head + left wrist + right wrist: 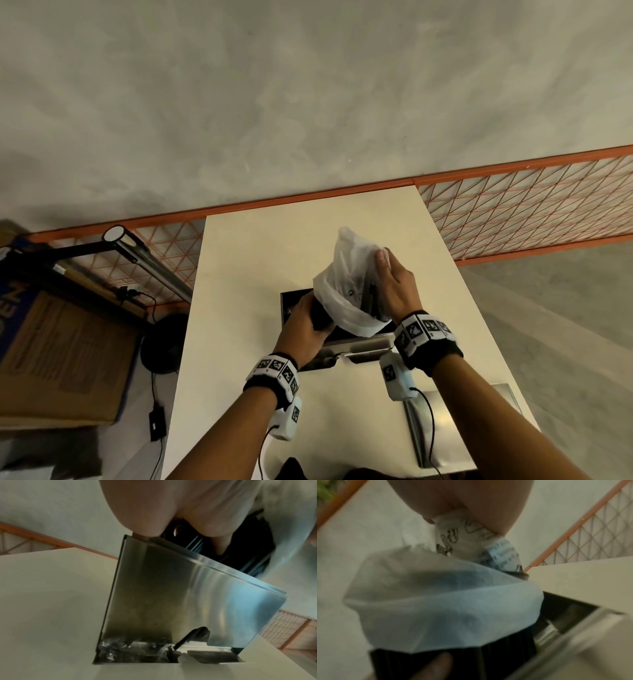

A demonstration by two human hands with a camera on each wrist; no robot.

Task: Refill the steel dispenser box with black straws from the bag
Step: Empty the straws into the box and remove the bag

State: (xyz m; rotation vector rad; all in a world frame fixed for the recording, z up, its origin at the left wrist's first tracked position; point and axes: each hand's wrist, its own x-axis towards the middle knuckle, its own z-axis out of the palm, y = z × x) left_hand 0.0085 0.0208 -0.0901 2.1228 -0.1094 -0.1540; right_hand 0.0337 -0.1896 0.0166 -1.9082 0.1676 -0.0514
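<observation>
From the head view, the steel dispenser box stands open-topped on the pale surface, near its middle. Over the box, the left hand curls round a bundle of black straws where they stick out of the mouth of a thin white plastic bag. The right hand grips the upper, far part of the bag, its fingers closed on the plastic, so the bag is tilted with its mouth toward the left hand and low over the box. Both wrists carry bands with black-and-white markers. A flat steel sheet lies on the surface by the right forearm. Beyond the surface runs an orange mesh railing; to the left a cardboard box sits on the floor.

In the left wrist view, the palm of the left hand fills the top, wrapped about the straws, which are just above the box's upper rim. The polished front wall of the box slopes down to a slot at its base, where a dark lever shows.

In the right wrist view, blurred, the right hand pinches printed plastic of the bag, and the straws emerge below the bag's folded edge, beside the box's rim. A fingertip of the left hand lies on the straws.
</observation>
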